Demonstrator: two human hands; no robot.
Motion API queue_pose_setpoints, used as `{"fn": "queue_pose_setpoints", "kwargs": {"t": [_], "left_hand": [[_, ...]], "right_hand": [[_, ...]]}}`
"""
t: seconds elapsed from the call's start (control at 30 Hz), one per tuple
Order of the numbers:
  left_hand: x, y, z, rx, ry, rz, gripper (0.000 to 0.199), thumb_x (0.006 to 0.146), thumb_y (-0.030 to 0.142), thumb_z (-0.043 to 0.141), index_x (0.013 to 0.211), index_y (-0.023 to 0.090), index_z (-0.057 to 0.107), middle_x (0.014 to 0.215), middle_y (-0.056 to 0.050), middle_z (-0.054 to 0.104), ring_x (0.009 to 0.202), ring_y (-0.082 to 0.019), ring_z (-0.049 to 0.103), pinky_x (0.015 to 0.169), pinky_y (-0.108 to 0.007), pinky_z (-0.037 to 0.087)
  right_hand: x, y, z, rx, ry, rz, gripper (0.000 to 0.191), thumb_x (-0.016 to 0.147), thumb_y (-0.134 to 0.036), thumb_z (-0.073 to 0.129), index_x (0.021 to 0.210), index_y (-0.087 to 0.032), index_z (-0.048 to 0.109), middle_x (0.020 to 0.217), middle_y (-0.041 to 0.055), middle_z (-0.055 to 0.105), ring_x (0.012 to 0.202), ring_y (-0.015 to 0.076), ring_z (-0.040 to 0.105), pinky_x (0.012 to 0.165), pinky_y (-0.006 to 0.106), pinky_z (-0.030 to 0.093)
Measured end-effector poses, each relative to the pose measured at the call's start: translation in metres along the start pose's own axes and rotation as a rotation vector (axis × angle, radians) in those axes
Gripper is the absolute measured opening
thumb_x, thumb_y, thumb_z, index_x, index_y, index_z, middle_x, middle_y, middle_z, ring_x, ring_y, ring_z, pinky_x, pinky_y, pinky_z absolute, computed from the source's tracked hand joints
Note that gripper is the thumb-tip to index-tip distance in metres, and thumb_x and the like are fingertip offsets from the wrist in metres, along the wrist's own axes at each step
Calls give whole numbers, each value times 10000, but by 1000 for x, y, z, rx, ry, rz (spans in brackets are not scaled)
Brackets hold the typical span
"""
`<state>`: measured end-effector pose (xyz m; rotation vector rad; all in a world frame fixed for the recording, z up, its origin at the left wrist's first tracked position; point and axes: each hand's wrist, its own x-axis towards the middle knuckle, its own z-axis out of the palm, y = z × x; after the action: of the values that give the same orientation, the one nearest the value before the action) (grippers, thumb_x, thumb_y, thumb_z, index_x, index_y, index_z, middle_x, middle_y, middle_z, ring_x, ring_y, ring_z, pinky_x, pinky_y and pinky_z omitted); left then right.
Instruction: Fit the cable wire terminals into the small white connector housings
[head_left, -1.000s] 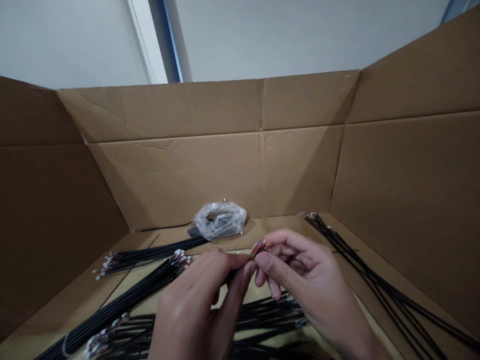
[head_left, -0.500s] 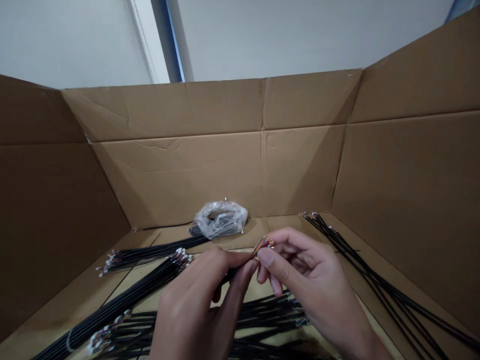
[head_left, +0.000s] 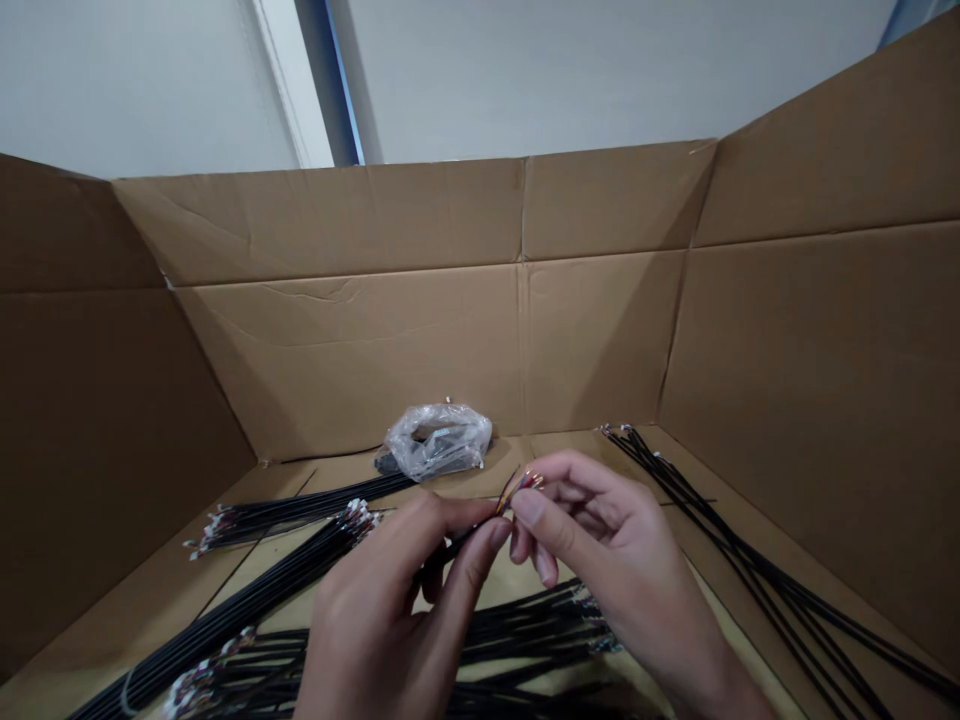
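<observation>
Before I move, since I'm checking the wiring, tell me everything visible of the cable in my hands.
The cable looks black and rubbery outside, with thin wires, orange and red among them, fanning from its raised end. One dark wire stands apart. The left hand pinches the black part; the right hand holds the wires. Its far end cannot be seen.

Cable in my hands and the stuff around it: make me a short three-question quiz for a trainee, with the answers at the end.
1. Multiple choice: what do the fingertips of the right hand touch?
A) a pair of pliers
B) the coloured wires
C) a screwdriver

2. True or false: the clear bag lies near the back wall of the box.

3. Fill in the missing word: the left hand holds a cable whose outer sleeve is ____.

Key: 1 B; 2 true; 3 black.
</observation>
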<state>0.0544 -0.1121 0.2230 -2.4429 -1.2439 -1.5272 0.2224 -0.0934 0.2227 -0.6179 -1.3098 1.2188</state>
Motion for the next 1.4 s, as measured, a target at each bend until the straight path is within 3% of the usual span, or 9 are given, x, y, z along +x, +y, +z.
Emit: {"fn": "queue_pose_setpoints", "kwargs": {"t": [0.23, 0.7, 0.9, 1.1, 1.23, 1.4], "left_hand": [[5, 2, -1, -68, 3, -41, 139, 996, 236, 618, 905, 268, 719, 788, 59, 771, 646, -110, 713, 607, -168, 560], [7, 0, -4, -65, 6, -33, 218, 1000, 235, 602, 795, 264, 671, 654, 81, 681, 538, -87, 635, 550, -139, 518], [5, 0, -2, -60, 17, -13, 160, 988, 202, 619, 875, 290, 689, 710, 94, 716, 574, -86, 663, 567, -141, 519], [-1, -3, 12, 1, 213, 45, 146, 1002, 212, 600, 981, 317, 699, 782, 84, 730, 591, -91, 636, 614, -168, 522], [-3, -3, 17, 56, 257, 43, 125, 1010, 228, 601, 993, 313, 691, 812, 71, 739, 650, -97, 665, 621, -163, 523], [-1, -2, 6, 9, 145, 22, 130, 997, 210, 629, 1019, 322, 691, 828, 89, 754, 663, -85, 689, 617, -136, 537]], "right_hand": [[1, 3, 0, 36, -14, -16, 145, 935, -327, 751, 875, -206, 697, 675, -17, 678, 613, 97, 627, 549, 166, 530], [-3, -1, 3, 43, -15, -4, 219, 850, -368, 855, 884, -220, 698, 676, -30, 676, 609, 93, 618, 544, 160, 527], [-1, -1, 3, 33, -28, 0, 219, 854, -384, 847, 875, -223, 700, 674, -19, 678, 605, 104, 613, 535, 177, 527], [-1, 0, 3, 66, -33, -5, 223, 842, -371, 864, 891, -220, 707, 663, -31, 671, 576, 76, 589, 529, 140, 518], [0, 3, 2, 79, -42, -9, 184, 868, -349, 847, 908, -227, 715, 666, -35, 674, 581, 68, 598, 533, 128, 514], [2, 6, 2, 83, -29, -40, 117, 899, -304, 812, 877, -228, 726, 667, -24, 690, 620, 86, 645, 537, 133, 527]]}}
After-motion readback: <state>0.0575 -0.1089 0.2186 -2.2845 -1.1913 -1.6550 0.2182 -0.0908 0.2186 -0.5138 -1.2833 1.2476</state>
